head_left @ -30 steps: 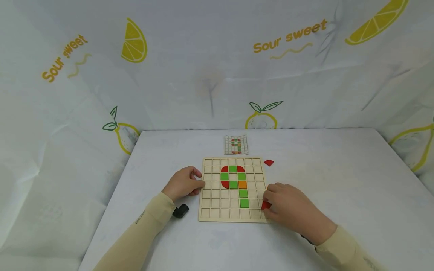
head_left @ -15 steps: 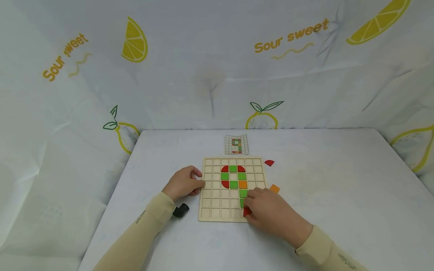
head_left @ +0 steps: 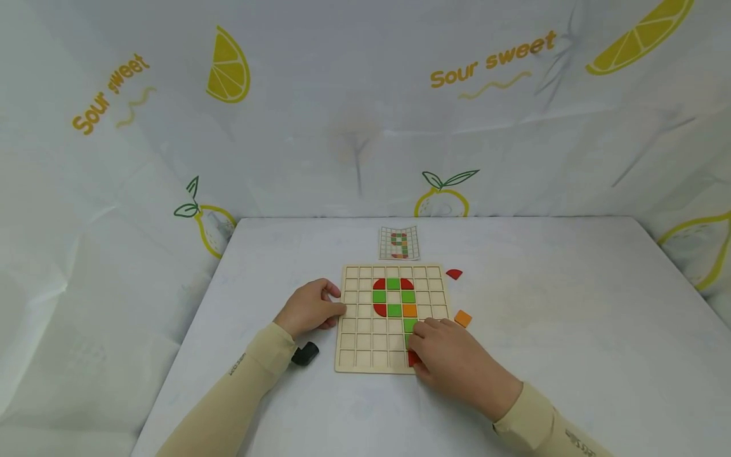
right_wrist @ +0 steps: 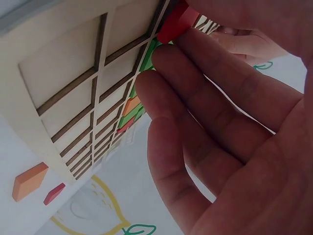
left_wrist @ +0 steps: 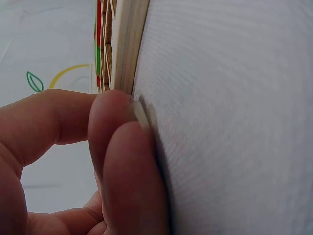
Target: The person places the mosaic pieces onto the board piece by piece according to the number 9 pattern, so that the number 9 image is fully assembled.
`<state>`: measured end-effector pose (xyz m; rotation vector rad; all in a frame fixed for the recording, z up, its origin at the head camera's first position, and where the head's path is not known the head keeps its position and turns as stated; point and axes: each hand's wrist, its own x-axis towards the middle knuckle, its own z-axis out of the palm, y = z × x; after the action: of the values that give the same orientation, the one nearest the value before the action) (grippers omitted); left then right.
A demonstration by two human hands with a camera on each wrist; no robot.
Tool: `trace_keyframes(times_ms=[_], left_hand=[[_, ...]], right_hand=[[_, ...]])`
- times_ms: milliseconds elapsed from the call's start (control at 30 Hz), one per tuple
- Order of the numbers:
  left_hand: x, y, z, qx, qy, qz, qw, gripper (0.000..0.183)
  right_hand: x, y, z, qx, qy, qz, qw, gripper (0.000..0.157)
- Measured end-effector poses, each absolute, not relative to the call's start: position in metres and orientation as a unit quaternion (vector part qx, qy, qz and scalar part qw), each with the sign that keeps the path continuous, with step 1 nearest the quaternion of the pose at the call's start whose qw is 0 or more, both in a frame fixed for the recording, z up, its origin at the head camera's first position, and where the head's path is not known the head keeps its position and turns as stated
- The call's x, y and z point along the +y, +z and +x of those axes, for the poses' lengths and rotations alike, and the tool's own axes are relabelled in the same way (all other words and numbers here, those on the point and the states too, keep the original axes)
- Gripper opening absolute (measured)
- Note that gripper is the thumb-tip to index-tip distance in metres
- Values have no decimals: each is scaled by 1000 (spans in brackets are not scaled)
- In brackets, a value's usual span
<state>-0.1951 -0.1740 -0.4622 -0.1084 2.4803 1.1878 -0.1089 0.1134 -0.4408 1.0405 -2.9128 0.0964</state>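
Observation:
My right hand (head_left: 454,358) pinches a red tile (head_left: 414,359), partly hidden by the fingers, at the bottom row of the wooden grid board (head_left: 362,343). In the right wrist view the red tile (right_wrist: 178,22) is held at the fingertips, against the board. My left hand (head_left: 311,309) touches the board's left edge with relaxed, bent fingers; the left wrist view shows fingertips (left_wrist: 115,110) against the board's side. Set into the board are red curved tiles (head_left: 379,310), green squares (head_left: 394,310) and an orange square (head_left: 409,310), shaped like a 9.
A pattern card (head_left: 398,243) showing a similar coloured figure lies behind the board. Right of the board are a loose orange square tile (head_left: 463,318) and a red quarter-circle tile (head_left: 454,274). A black object (head_left: 305,354) lies by the left wrist.
My right hand has moved left from the board's right edge onto its bottom row, carrying the red tile. The loose orange tile came into view. My left hand stays put.

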Motion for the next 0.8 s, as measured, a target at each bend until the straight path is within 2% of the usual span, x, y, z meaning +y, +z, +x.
trace_keyframes(times_ms=[400, 800], left_hand=[[-173, -461, -196, 885, 421, -43, 192, 28], [-172, -458, -192, 883, 425, -40, 195, 27]], right_hand=[[113, -442, -109, -939, 34, 341, 30, 14], [128, -438, -109, -945, 61, 322, 7, 10]])
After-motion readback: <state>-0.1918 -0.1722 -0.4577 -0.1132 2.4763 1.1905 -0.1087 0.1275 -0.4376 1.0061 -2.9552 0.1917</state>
